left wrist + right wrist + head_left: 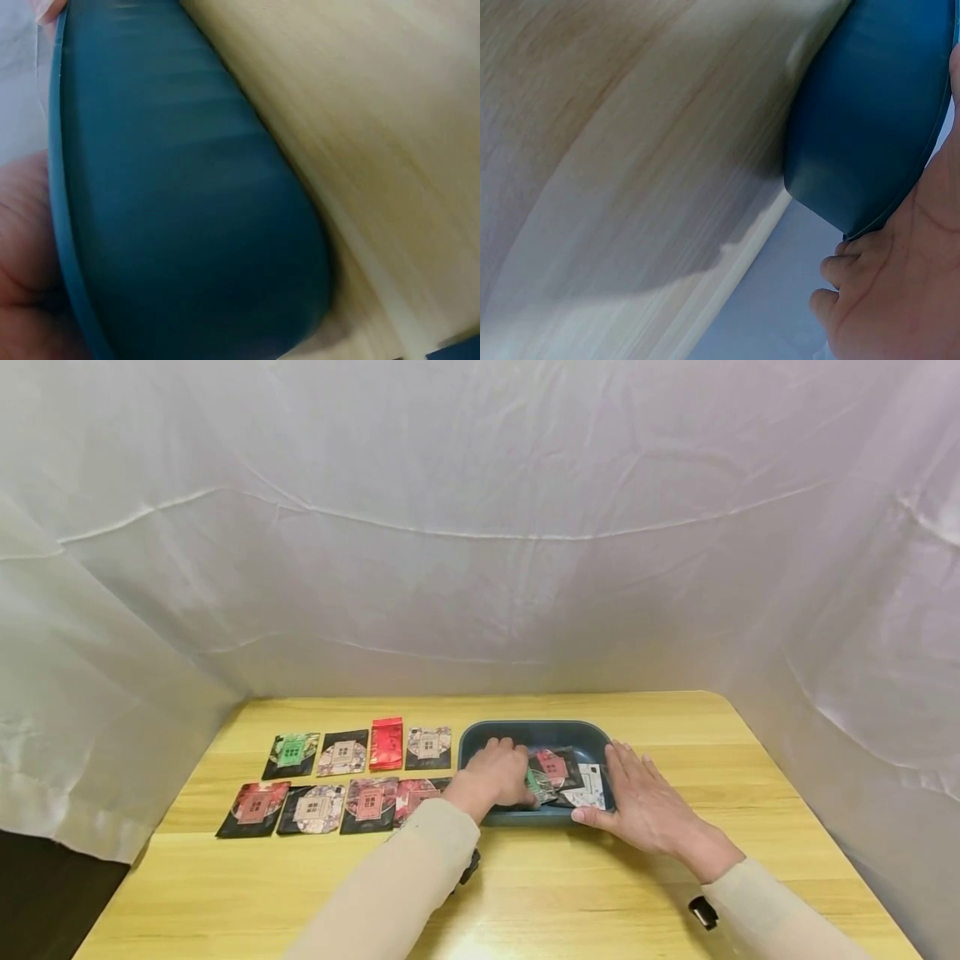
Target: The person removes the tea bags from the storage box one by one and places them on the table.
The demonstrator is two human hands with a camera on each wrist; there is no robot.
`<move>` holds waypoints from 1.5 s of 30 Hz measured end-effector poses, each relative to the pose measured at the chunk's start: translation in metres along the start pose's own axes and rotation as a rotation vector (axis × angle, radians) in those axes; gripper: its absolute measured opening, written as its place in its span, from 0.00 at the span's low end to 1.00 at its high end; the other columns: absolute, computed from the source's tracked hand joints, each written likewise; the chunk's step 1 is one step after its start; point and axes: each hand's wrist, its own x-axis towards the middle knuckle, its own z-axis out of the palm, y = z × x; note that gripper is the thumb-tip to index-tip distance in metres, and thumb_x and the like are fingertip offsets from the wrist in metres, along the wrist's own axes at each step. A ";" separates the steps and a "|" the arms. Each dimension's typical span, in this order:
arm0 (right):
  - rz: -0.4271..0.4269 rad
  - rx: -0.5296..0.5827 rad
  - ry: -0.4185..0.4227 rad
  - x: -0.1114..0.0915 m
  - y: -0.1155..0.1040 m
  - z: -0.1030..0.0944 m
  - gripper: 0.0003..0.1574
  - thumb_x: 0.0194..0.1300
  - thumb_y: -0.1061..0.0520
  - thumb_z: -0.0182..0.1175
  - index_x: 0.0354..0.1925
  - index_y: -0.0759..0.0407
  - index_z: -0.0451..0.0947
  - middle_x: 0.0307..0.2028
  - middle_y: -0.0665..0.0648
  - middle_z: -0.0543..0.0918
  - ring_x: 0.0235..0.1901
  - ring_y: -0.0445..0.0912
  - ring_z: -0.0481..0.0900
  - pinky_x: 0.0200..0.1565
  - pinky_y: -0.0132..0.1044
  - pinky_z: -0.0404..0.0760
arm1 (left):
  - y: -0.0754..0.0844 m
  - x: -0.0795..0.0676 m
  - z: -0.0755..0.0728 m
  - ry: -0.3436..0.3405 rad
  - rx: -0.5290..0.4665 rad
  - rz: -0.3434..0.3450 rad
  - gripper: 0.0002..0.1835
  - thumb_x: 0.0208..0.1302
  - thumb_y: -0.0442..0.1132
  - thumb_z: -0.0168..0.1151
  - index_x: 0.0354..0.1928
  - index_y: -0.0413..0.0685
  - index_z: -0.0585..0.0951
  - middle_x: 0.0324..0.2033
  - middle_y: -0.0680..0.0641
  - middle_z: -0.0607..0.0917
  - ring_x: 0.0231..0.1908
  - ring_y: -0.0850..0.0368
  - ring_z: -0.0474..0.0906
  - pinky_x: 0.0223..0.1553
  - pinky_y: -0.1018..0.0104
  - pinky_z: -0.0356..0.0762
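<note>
A dark blue plastic tray [543,732] stands on the table and holds several small sachets. My left hand [497,772] reaches over its left part, fingers bent down inside, with a green-labelled sachet [540,787] right by the thumb. I cannot tell whether the fingers pinch anything. Against the tray's right end rests my right hand [647,802], fingers extended along the rim and thumb at the front corner. Beside it inside lie a black sachet with a pink label [553,766] and a white one [591,787]. Both wrist views show the tray's outer wall [187,165].
Left of the tray, sachets lie in two rows: the back row includes a green-labelled one [291,754] and a narrow red packet [386,743]; the front row starts with a red-and-black one [253,808]. My left forearm overlaps the front row's right end. White cloth [480,593] surrounds the table.
</note>
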 end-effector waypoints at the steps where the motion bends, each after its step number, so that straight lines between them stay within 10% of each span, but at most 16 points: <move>1: 0.001 0.001 0.000 0.000 0.000 0.000 0.79 0.66 0.15 0.52 0.80 0.78 0.46 0.80 0.78 0.50 0.80 0.72 0.52 0.78 0.67 0.51 | 0.000 0.000 0.001 -0.006 0.007 -0.001 0.44 0.60 0.66 0.74 0.70 0.46 0.76 0.61 0.42 0.80 0.60 0.45 0.74 0.64 0.52 0.78; 16: -0.004 0.006 0.011 -0.001 0.000 0.000 0.78 0.66 0.15 0.53 0.79 0.79 0.47 0.79 0.79 0.52 0.79 0.72 0.53 0.78 0.68 0.52 | 0.008 0.005 0.008 -0.080 0.050 -0.082 0.52 0.62 0.69 0.70 0.78 0.45 0.67 0.70 0.39 0.71 0.73 0.40 0.66 0.69 0.50 0.74; 45: 0.007 0.024 0.003 0.000 -0.001 0.000 0.79 0.66 0.16 0.54 0.80 0.79 0.46 0.79 0.79 0.51 0.79 0.72 0.54 0.77 0.68 0.56 | 0.002 0.004 0.007 -0.016 -0.039 -0.074 0.48 0.58 0.67 0.75 0.69 0.42 0.71 0.59 0.40 0.75 0.58 0.43 0.70 0.64 0.52 0.76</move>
